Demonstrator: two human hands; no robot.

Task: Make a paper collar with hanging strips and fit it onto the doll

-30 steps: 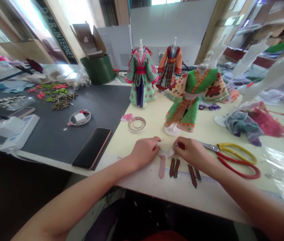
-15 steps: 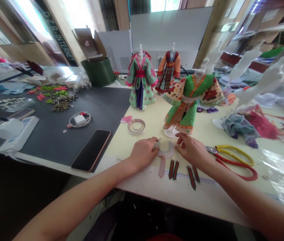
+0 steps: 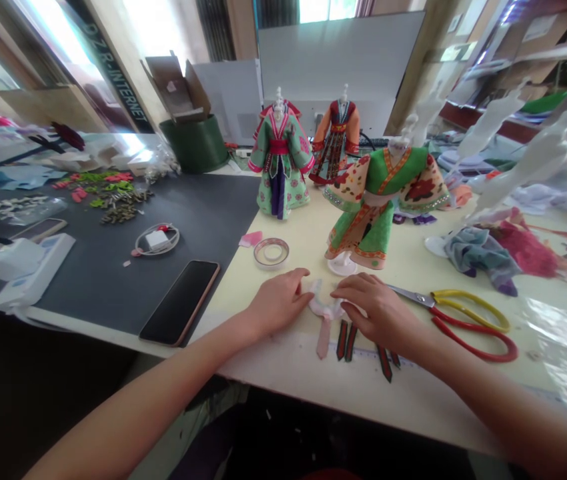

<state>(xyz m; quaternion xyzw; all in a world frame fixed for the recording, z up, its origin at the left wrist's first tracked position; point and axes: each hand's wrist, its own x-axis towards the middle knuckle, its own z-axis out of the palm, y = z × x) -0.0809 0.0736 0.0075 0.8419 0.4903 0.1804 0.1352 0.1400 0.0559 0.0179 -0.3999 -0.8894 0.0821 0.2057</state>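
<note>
A pale, U-shaped piece of fabric (image 3: 321,309) lies on the table with a pink pointed strip (image 3: 323,339) below it. To its left rests my left hand (image 3: 276,303), open, thumb and forefinger apart, the thumb tip close to the piece's left arm. My right hand (image 3: 378,310) is over the right arm of the piece, fingers spread and partly hiding it; whether they press on it I cannot tell. Two pairs of dark-edged red strips (image 3: 346,341) lie below on a ruler, the right pair partly covered by my right hand. Scissors (image 3: 431,300) with red and yellow handles lie beyond it.
A doll form in a green robe (image 3: 381,207) stands just behind my right hand, others in robes (image 3: 283,167) farther back. A tape roll (image 3: 271,253), a phone (image 3: 181,303) and a coiled cable (image 3: 157,239) are leftward. Fabric scraps (image 3: 483,253) lie right.
My left hand has drawn slightly left off the fabric piece and its fingers have parted. My right hand has shifted left over the piece's right arm, which now looks whiter and narrower.
</note>
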